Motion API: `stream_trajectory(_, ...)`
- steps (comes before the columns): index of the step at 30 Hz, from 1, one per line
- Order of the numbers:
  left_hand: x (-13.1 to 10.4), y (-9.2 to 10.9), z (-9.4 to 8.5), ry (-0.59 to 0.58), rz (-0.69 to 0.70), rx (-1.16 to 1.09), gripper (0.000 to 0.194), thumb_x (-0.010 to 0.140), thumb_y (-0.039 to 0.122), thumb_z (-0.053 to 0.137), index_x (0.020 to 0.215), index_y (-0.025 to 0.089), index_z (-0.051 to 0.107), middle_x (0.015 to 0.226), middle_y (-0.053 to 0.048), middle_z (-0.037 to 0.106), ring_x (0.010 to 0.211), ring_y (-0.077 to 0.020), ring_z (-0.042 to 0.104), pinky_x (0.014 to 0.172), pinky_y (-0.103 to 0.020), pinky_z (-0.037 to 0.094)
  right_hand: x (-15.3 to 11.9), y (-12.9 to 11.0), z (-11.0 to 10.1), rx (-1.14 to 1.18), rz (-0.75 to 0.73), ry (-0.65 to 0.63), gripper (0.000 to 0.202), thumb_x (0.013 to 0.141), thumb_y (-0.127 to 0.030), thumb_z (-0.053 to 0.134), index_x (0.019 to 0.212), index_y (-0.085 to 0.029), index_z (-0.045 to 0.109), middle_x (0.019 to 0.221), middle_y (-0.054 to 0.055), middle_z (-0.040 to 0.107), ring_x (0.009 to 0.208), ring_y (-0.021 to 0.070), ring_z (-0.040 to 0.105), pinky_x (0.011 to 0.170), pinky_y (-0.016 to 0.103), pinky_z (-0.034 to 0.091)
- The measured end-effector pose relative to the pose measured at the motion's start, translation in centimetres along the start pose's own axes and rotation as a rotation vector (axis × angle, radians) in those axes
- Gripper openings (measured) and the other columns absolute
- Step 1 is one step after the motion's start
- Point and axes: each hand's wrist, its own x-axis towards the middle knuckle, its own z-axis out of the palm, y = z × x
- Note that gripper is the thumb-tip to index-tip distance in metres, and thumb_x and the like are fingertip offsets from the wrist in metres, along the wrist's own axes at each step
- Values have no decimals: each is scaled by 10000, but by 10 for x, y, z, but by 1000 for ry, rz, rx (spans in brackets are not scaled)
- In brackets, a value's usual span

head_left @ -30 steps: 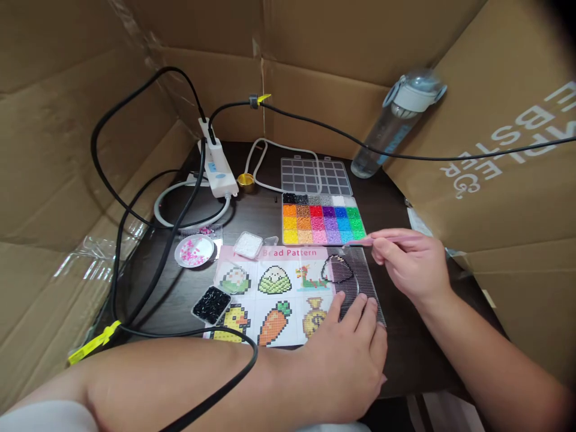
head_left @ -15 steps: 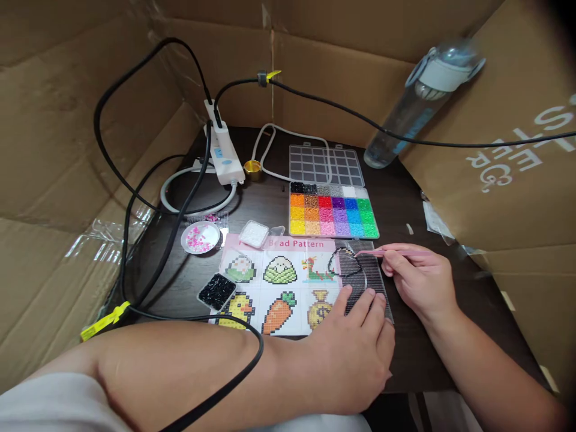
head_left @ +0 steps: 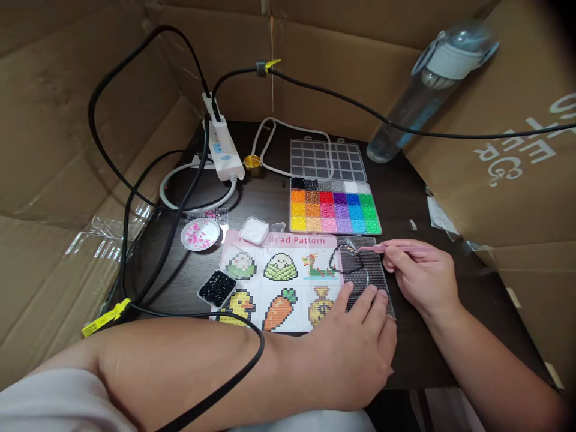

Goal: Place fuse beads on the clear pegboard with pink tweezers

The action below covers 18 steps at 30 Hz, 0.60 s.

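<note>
Pink tweezers [head_left: 396, 248] are pinched in my right hand [head_left: 425, 275], with their tips at the upper edge of a black bead outline [head_left: 346, 258]. That outline sits on a clear pegboard [head_left: 378, 270], which overlaps the right side of a bead pattern sheet [head_left: 279, 279]. My left hand [head_left: 360, 345] lies with fingers stretched out over the lower part of the pegboard, holding nothing. Whether a bead is between the tweezer tips is too small to tell. A small box of black beads [head_left: 216, 288] and a box of white beads [head_left: 254, 230] rest on the sheet's left side.
Behind the sheet stands an open bead organizer [head_left: 335, 207] in many colours. A dish of pink beads [head_left: 200, 234], a gold cup [head_left: 252, 165] and a power strip [head_left: 225, 153] are farther left. A water bottle [head_left: 418, 102] leans back right. A black cable [head_left: 252, 360] crosses my left forearm.
The view has shifted slightly, so most things sit a little higher in the picture. Both hands keep nearly the same place, and the tweezer tips remain by the outline's upper edge.
</note>
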Motion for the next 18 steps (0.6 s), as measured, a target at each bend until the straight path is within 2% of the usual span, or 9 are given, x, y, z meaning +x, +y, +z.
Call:
stream_trajectory(4, 0, -1, 1, 9, -2, 1, 571, 979, 431, 305, 1379, 66, 485, 1492, -225, 437, 1406, -372, 380, 1120, -579, 278, 0, 0, 2, 11, -7, 17, 208, 788, -368, 763, 785, -161, 755, 731, 65, 734, 553, 150, 647, 543, 291, 558)
stream_trajectory(8, 1, -1, 3, 11, -12, -12, 573, 975, 438, 312, 1382, 73, 486, 1501, -224, 429, 1409, -367, 376, 1123, -574, 264, 0, -4, 5, -31, -12, 3, 198, 808, -359, 746, 745, -173, 770, 715, 63, 724, 608, 166, 674, 540, 276, 552)
stream_trajectory(12, 1, 0, 7, 24, -28, -24, 574, 968, 446, 322, 1380, 86, 495, 1496, -210, 444, 1404, -363, 376, 1118, -573, 257, 1, -10, 5, -71, -30, -11, 194, 831, -354, 717, 773, -182, 787, 746, 58, 731, 516, 122, 608, 489, 257, 522)
stream_trajectory(18, 0, 0, 7, 52, -29, -15, 572, 970, 445, 315, 1376, 87, 499, 1492, -205, 450, 1401, -362, 379, 1121, -569, 233, 1, -9, 6, -46, -9, 4, 195, 819, -364, 725, 793, -181, 788, 733, 57, 733, 503, 116, 587, 481, 255, 515)
